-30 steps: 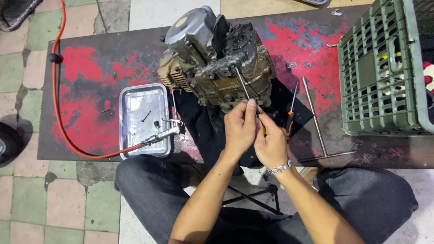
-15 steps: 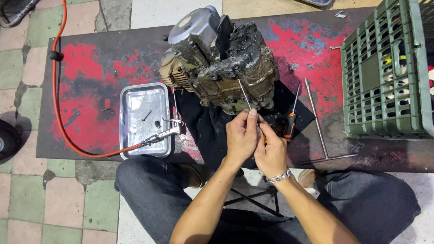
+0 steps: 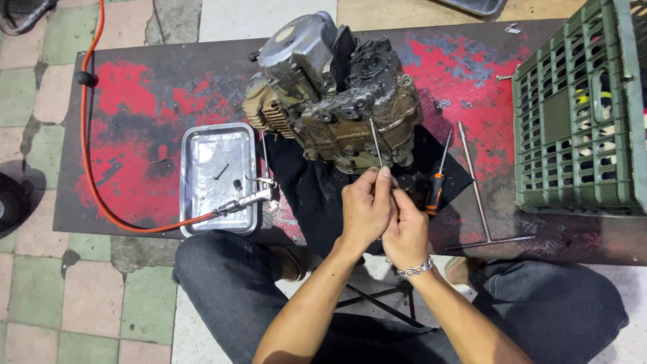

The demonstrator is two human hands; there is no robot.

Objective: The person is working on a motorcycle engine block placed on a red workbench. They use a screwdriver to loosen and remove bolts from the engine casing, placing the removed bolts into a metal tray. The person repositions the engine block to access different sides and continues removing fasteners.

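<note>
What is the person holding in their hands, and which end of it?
The left hand pinches the lower end of a thin metal rod, whose top end touches the dirty engine. The right hand is pressed beside it; what it holds cannot be told.

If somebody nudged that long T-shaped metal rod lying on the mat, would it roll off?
Probably not: the T-handle rod looks like stiff steel, and its crossbar lies flat on the mat, which should stop rolling. It would likely slide instead.

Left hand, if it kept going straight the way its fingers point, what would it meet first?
Probably the engine: the left hand points up along the thin rod it pinches, which runs to the engine's near face. Depth is unclear.
</note>
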